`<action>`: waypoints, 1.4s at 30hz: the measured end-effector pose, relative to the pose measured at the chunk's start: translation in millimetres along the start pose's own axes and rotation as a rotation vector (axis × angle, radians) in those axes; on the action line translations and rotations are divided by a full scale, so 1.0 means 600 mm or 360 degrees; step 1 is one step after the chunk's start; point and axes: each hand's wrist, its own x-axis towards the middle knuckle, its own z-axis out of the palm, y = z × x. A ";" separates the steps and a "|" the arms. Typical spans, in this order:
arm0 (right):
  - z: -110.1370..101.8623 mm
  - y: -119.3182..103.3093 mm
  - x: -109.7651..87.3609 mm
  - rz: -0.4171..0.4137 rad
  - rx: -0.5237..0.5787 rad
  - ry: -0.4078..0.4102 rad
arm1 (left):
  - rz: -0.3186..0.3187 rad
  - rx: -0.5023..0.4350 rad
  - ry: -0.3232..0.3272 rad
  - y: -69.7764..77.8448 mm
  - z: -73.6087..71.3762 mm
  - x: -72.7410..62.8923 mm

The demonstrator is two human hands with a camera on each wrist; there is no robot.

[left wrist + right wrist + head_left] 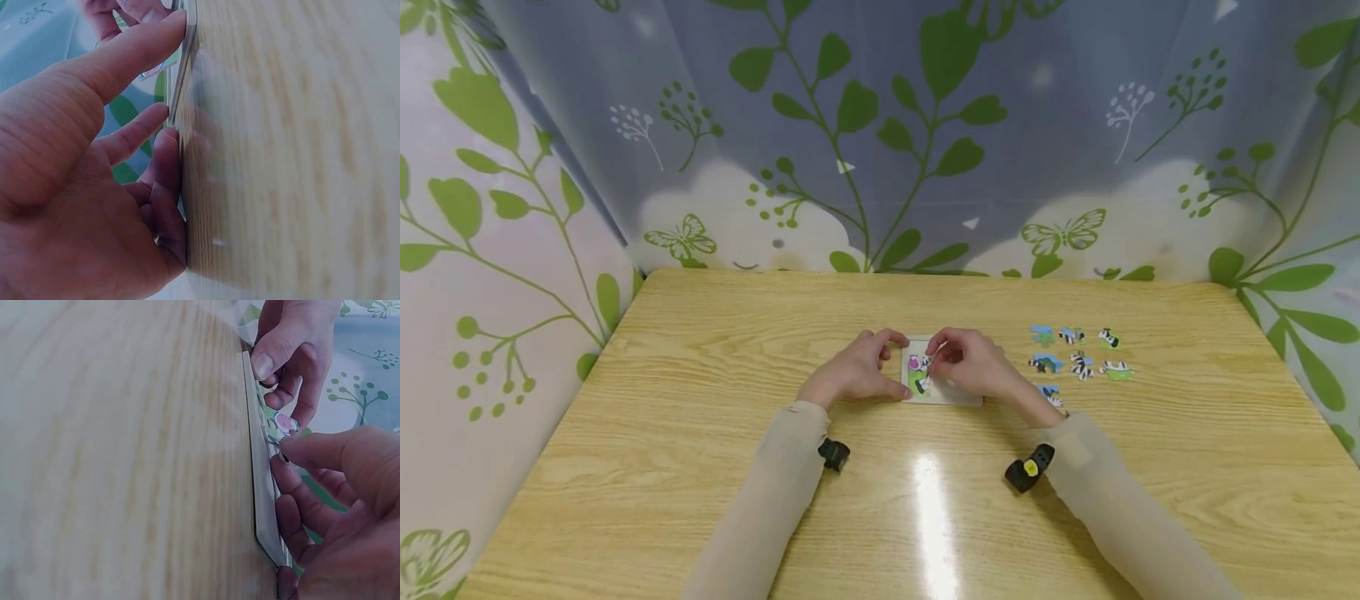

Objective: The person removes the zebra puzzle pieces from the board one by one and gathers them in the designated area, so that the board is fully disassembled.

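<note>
A small white puzzle tray lies flat on the table in the head view. My left hand holds its left side, with the thumb at the near corner and the index finger at the far corner. Assembled pieces with green, pink and black-and-white print fill the tray's left part. Over the tray, my right hand pinches a small puzzle piece between thumb and index finger, right at the edge of those pieces. Its picture is mostly hidden by the fingertips.
Loose puzzle pieces lie in rows to the right of the tray, among them a zebra-striped piece, a blue piece and a green-edged piece. The wooden table meets a leaf-patterned curtain at its back edge.
</note>
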 end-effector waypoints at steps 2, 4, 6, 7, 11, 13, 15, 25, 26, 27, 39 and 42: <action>-0.001 0.000 -0.001 0.0008 0.0017 0.0004 | -0.0004 -0.0003 0.0002 0.000 0.000 0.000; 0.000 0.001 -0.001 0.0016 0.0031 0.0004 | -0.0004 -0.0007 0.0002 -0.001 0.000 0.001; 0.000 0.000 -0.001 0.0036 0.0036 0.0007 | -0.0007 -0.0011 0.0002 -0.001 0.000 0.002; 0.000 -0.001 0.000 0.0046 0.0038 0.0008 | -0.0009 -0.0014 0.0001 -0.001 0.000 0.002; 0.001 -0.006 0.001 0.0132 0.0044 0.0013 | -0.0016 -0.0025 -0.0003 0.001 0.000 0.001; 0.001 -0.008 0.003 0.0181 0.0044 0.0016 | -0.0016 -0.0028 -0.0003 0.002 -0.001 0.001; 0.001 -0.009 0.005 0.0224 0.0063 0.0010 | -0.0013 -0.0029 0.0000 0.002 -0.001 0.000; -0.008 0.001 0.000 0.0245 0.0259 -0.0010 | -0.0033 -0.0022 -0.0008 0.002 -0.001 0.000; -0.011 0.002 -0.003 0.0245 0.0281 -0.0010 | -0.0035 -0.0018 -0.0009 0.002 -0.001 0.001; -0.015 0.002 -0.006 0.0244 0.0300 -0.0015 | -0.0038 -0.0016 -0.0010 0.002 -0.001 0.001; -0.080 0.032 -0.059 0.0137 0.0364 0.0016 | 0.0035 -0.0018 -0.0053 -0.005 -0.004 0.002; -0.098 0.046 -0.077 0.0148 0.0343 0.0036 | 0.0076 -0.0019 -0.0089 -0.010 -0.006 0.004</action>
